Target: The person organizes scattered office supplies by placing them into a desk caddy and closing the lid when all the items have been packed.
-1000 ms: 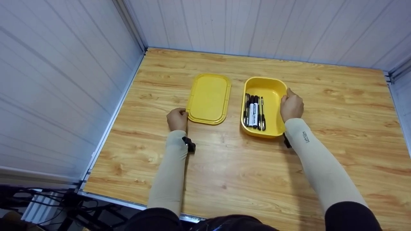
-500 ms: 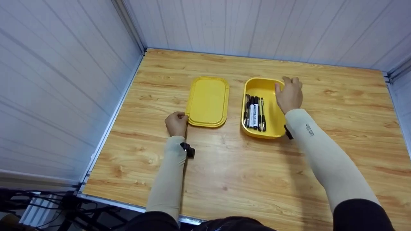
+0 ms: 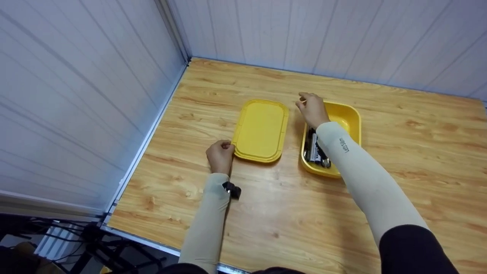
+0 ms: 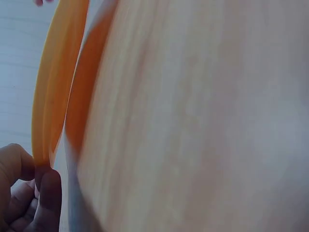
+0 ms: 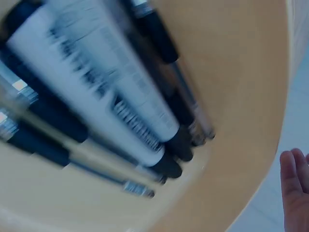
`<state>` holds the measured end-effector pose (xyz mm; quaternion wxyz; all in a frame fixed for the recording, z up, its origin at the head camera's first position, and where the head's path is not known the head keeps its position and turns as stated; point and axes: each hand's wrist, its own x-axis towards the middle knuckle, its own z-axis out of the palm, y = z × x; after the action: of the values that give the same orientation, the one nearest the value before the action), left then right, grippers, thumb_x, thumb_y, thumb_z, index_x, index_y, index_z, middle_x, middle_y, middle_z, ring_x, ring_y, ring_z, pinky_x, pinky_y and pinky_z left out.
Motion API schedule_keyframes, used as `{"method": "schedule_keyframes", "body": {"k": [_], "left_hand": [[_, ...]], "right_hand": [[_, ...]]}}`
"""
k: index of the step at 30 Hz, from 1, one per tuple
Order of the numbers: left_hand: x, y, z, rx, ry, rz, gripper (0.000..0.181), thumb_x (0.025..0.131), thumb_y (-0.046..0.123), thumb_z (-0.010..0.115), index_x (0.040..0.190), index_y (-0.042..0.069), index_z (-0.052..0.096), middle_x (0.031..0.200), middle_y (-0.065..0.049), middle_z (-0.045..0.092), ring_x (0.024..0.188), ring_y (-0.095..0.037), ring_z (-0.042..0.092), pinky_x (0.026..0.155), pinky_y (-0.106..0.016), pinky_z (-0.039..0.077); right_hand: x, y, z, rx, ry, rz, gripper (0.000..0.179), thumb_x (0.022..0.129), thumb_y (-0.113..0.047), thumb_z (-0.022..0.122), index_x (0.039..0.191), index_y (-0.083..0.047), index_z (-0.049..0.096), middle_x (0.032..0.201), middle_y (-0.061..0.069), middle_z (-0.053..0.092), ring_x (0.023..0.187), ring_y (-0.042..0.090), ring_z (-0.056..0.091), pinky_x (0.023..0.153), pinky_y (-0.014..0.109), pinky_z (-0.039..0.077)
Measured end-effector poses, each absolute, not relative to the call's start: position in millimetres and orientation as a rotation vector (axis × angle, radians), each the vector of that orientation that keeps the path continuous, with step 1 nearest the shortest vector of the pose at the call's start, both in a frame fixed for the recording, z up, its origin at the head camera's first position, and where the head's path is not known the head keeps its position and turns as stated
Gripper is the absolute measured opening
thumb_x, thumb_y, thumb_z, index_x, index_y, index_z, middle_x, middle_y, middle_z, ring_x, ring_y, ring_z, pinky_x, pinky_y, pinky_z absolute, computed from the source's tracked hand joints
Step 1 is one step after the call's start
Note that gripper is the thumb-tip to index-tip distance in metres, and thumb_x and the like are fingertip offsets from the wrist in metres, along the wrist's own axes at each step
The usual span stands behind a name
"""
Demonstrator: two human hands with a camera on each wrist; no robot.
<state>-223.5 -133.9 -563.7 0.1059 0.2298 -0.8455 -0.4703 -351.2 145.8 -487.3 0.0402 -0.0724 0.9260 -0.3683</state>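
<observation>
My left hand (image 3: 220, 156) pinches the near left corner of a flat yellow lid (image 3: 261, 131) between thumb and finger. In the left wrist view the lid (image 4: 53, 82) is seen edge-on, with a dark gap under part of it. To its right is a yellow box (image 3: 352, 114) without a cover. My right hand (image 3: 314, 110) is over the box's far left rim, its fingers bent loosely around nothing. Several black pens (image 5: 116, 154) and two white markers with black caps (image 5: 91, 77) lie side by side in the box. My right forearm hides part of them in the head view.
The wood-grain table (image 3: 289, 213) has a metal front edge (image 3: 159, 247). Pale panel walls rise at the left (image 3: 83, 95) and the back (image 3: 304, 34). Black cables and stands (image 3: 91, 243) are below the table at the lower left.
My right hand has let go of the box's right rim and passed over the box to its left side. My left hand keeps its pinch; the lid has slid slightly nearer. The head view has shifted.
</observation>
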Motion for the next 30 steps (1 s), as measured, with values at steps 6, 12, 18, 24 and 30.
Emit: {"method": "schedule_keyframes", "body": {"k": [6, 12, 18, 24, 30], "left_hand": [[-204.3, -125.7, -561.3, 0.665, -2.431, -1.424, 0.012, 0.084, 0.007, 0.070, 0.092, 0.009, 0.078, 0.081, -0.003, 0.072, 0.074, -0.015, 0.065, 0.068, -0.029, 0.055], [-187.1, -119.6, -550.9, 0.633, -2.386, -1.467, 0.012, 0.084, 0.008, 0.067, 0.090, 0.009, 0.078, 0.079, -0.001, 0.071, 0.070, -0.014, 0.063, 0.065, -0.028, 0.054], [-183.0, -118.0, -540.2, 0.585, -2.386, -1.450, 0.012, 0.083, 0.007, 0.065, 0.087, 0.009, 0.077, 0.076, -0.001, 0.071, 0.067, -0.014, 0.062, 0.062, -0.027, 0.052], [-181.2, -118.9, -526.9, 0.359, -2.422, -1.206, 0.014, 0.090, 0.011, 0.069, 0.100, 0.006, 0.077, 0.088, -0.005, 0.070, 0.075, -0.016, 0.065, 0.068, -0.029, 0.055], [-167.6, -90.2, -507.4, -0.349, -2.346, -0.557, 0.040, 0.089, 0.030, 0.074, 0.122, 0.008, 0.069, 0.114, -0.006, 0.066, 0.106, -0.024, 0.062, 0.091, -0.035, 0.053]], "right_hand": [[-351.3, 138.8, -493.0, -0.297, 2.761, -1.059, 0.048, 0.103, -0.010, 0.049, 0.147, 0.005, 0.039, 0.138, 0.029, 0.051, 0.121, 0.038, 0.056, 0.100, 0.046, 0.049], [-349.6, 138.1, -495.2, -0.317, 2.754, -0.962, 0.042, 0.104, -0.009, 0.047, 0.143, 0.007, 0.045, 0.136, 0.029, 0.054, 0.123, 0.040, 0.056, 0.102, 0.049, 0.047], [-348.1, 144.3, -495.2, -0.195, 2.691, -1.116, 0.033, 0.103, -0.006, 0.048, 0.132, 0.005, 0.059, 0.132, 0.025, 0.059, 0.124, 0.038, 0.055, 0.102, 0.047, 0.047], [-345.4, 148.4, -488.6, -0.064, 2.654, -1.219, 0.031, 0.102, -0.006, 0.049, 0.129, 0.003, 0.063, 0.130, 0.023, 0.061, 0.120, 0.035, 0.057, 0.099, 0.045, 0.050], [-346.0, 147.8, -482.2, 0.000, 2.618, -1.298, 0.032, 0.103, -0.009, 0.049, 0.130, 0.001, 0.063, 0.130, 0.021, 0.061, 0.110, 0.032, 0.062, 0.094, 0.042, 0.053]]}}
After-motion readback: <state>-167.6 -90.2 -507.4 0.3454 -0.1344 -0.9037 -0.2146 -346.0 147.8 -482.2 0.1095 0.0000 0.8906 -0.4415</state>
